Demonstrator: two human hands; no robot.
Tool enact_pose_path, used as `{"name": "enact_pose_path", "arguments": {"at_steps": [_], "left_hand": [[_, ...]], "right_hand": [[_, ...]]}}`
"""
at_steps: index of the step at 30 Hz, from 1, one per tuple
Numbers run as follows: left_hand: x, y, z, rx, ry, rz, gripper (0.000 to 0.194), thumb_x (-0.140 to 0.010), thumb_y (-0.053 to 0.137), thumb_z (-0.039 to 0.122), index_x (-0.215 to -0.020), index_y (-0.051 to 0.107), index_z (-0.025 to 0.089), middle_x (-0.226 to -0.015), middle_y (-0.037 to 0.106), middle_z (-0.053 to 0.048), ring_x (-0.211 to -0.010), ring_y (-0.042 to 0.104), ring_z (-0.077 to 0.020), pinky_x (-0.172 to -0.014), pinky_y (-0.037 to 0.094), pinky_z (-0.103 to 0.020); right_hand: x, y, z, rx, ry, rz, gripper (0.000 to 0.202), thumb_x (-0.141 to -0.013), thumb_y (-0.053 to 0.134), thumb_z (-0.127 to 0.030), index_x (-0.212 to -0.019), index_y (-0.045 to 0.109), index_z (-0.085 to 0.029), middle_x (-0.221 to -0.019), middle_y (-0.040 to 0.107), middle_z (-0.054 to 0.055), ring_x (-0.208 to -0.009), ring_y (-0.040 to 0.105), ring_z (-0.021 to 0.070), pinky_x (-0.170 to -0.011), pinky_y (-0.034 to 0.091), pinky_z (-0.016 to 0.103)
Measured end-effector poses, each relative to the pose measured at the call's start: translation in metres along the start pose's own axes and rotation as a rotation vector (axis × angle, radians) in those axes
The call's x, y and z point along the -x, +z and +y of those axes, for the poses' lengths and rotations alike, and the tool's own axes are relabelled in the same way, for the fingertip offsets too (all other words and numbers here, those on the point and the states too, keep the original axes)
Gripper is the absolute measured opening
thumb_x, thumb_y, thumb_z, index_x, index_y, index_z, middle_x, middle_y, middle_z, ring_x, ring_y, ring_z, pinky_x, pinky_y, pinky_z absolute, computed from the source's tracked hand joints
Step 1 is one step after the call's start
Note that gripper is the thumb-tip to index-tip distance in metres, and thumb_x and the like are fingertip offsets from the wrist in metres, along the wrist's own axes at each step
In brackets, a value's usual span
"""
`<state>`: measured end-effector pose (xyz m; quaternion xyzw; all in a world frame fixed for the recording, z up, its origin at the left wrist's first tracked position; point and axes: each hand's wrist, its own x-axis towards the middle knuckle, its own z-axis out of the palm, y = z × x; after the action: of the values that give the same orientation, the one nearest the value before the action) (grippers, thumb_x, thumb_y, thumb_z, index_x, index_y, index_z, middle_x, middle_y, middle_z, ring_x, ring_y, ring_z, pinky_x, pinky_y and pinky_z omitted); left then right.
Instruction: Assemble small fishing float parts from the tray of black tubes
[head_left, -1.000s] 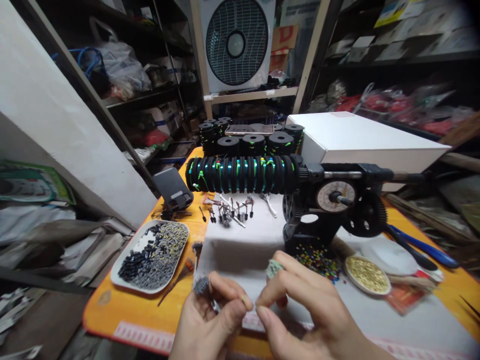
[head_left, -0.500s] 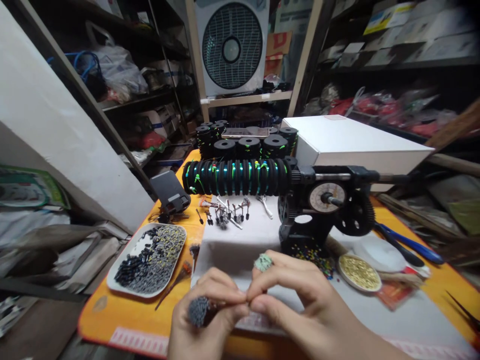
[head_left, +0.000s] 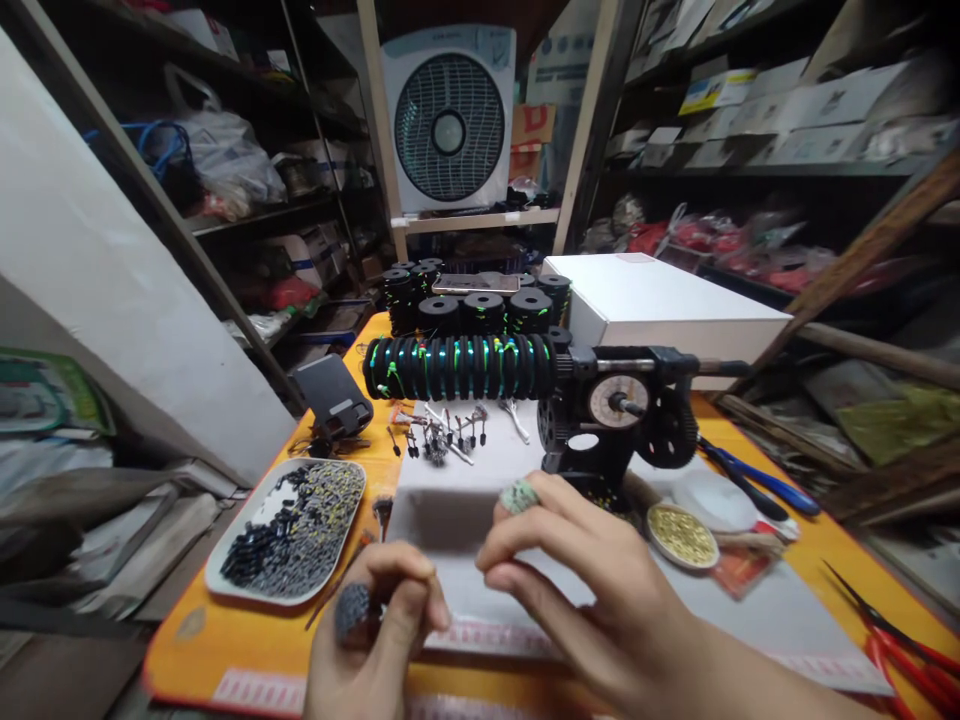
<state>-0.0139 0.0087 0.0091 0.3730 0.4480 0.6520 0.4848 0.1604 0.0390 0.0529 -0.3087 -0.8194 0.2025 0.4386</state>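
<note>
"Viewing through the head camera, what do I have at lower centre?"

"My left hand (head_left: 391,630), its fingers curled around a dark grey bundle (head_left: 352,612)."

"And the right hand (head_left: 600,575)?"

"Near the centre of the frame: bent fingers clasp a pale-green lump (head_left: 517,495). Thumb and forefinger tips lie close together; whether I pinch anything there, I cannot tell. The two hands stand apart."

"Surroundings?"

"Lower left: white tray (head_left: 276,502) of grey and black pieces (head_left: 300,550). Above the hands: spindle of black discs (head_left: 461,367). Right of centre: dish (head_left: 697,567) of gold-coloured bits (head_left: 682,535)."
</note>
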Motion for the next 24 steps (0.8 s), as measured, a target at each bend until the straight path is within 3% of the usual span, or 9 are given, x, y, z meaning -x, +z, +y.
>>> {"name": "enact_pose_path", "arguments": {"at_steps": [2, 4, 6, 8, 12, 15, 17, 20, 24], "left_hand": [[-0.002, 0.002, 0.004, -0.073, 0.04, 0.074, 0.032, -0.06, 0.089, 0.044, -0.087, 0.079, 0.03, -0.075, 0.069, 0.002, -0.057, 0.056, -0.0099, -0.055, 0.045, -0.018], [-0.003, 0.008, 0.007, -0.126, 0.089, 0.064, 0.043, -0.055, 0.092, 0.043, -0.095, 0.081, 0.032, -0.093, 0.069, 0.0, -0.054, 0.051, -0.0075, -0.051, 0.044, -0.019], [-0.003, 0.013, 0.007, -0.094, 0.185, 0.014, 0.027, -0.059, 0.09, 0.045, -0.08, 0.082, 0.03, -0.094, 0.068, -0.001, -0.058, 0.053, -0.0089, -0.056, 0.047, -0.021], [-0.002, 0.017, 0.005, 0.047, 0.23, -0.027, 0.018, -0.067, 0.086, 0.044, -0.064, 0.077, 0.028, -0.08, 0.068, 0.0, -0.063, 0.057, -0.0121, -0.062, 0.049, -0.022], [0.0, 0.01, -0.006, 0.299, 0.049, -0.143, 0.014, -0.079, 0.078, 0.037, -0.073, 0.07, 0.027, -0.051, 0.059, 0.006, -0.048, 0.049, -0.0085, -0.054, 0.041, -0.018], [-0.005, -0.004, -0.014, 0.212, 0.021, -0.186, 0.02, -0.08, 0.077, 0.039, -0.073, 0.069, 0.023, -0.046, 0.054, 0.006, -0.044, 0.044, -0.0063, -0.05, 0.033, -0.017], [-0.009, -0.012, -0.013, 0.095, -0.024, -0.151, 0.023, -0.077, 0.079, 0.042, -0.074, 0.07, 0.021, -0.044, 0.053, 0.006, -0.043, 0.045, -0.0063, -0.049, 0.033, -0.017], [-0.009, -0.014, -0.002, -0.089, -0.068, -0.103, 0.029, -0.077, 0.078, 0.046, -0.096, 0.077, 0.025, -0.047, 0.054, 0.007, -0.044, 0.049, -0.0076, -0.051, 0.039, -0.018], [-0.004, -0.002, 0.012, -0.213, 0.113, -0.015, 0.037, -0.068, 0.084, 0.049, -0.103, 0.079, 0.037, -0.068, 0.066, 0.004, -0.056, 0.056, -0.0084, -0.059, 0.044, -0.018]], "right_hand": [[-0.003, 0.0, -0.003, -0.094, 0.101, -0.018, 0.012, -0.095, 0.054, -0.011, -0.09, 0.062, -0.019, -0.081, 0.06, 0.002, -0.078, 0.058, 0.0155, -0.07, 0.046, 0.027], [-0.005, 0.001, -0.006, -0.146, 0.159, -0.04, 0.013, -0.095, 0.053, -0.012, -0.089, 0.061, -0.02, -0.08, 0.061, 0.0, -0.079, 0.059, 0.015, -0.073, 0.047, 0.028], [-0.005, 0.005, -0.007, -0.165, 0.163, -0.047, 0.013, -0.095, 0.053, -0.012, -0.088, 0.061, -0.019, -0.08, 0.061, 0.001, -0.078, 0.059, 0.015, -0.073, 0.047, 0.027], [-0.004, 0.009, -0.007, -0.155, 0.142, -0.05, 0.013, -0.095, 0.052, -0.013, -0.088, 0.062, -0.018, -0.08, 0.061, 0.001, -0.078, 0.059, 0.0152, -0.07, 0.047, 0.026], [-0.004, 0.012, 0.001, 0.083, -0.102, -0.077, 0.023, -0.1, 0.046, -0.016, -0.085, 0.063, -0.016, -0.076, 0.059, 0.004, -0.075, 0.055, 0.0169, -0.071, 0.047, 0.03], [-0.008, 0.003, 0.005, 0.348, -0.381, -0.036, 0.032, -0.102, 0.037, -0.013, -0.087, 0.065, -0.014, -0.075, 0.06, 0.006, -0.078, 0.055, 0.0194, -0.081, 0.045, 0.037], [-0.013, -0.005, 0.004, 0.402, -0.441, 0.008, 0.027, -0.1, 0.04, -0.011, -0.09, 0.065, -0.013, -0.079, 0.062, 0.007, -0.083, 0.056, 0.0204, -0.086, 0.044, 0.037], [-0.019, -0.011, 0.001, 0.343, -0.411, 0.022, 0.021, -0.099, 0.048, -0.012, -0.087, 0.065, -0.014, -0.078, 0.061, 0.006, -0.08, 0.056, 0.0185, -0.083, 0.044, 0.035], [-0.017, 0.0, 0.0, 0.096, -0.17, 0.034, 0.017, -0.097, 0.051, -0.014, -0.086, 0.063, -0.016, -0.076, 0.057, 0.002, -0.072, 0.053, 0.0153, -0.068, 0.045, 0.028]]}}
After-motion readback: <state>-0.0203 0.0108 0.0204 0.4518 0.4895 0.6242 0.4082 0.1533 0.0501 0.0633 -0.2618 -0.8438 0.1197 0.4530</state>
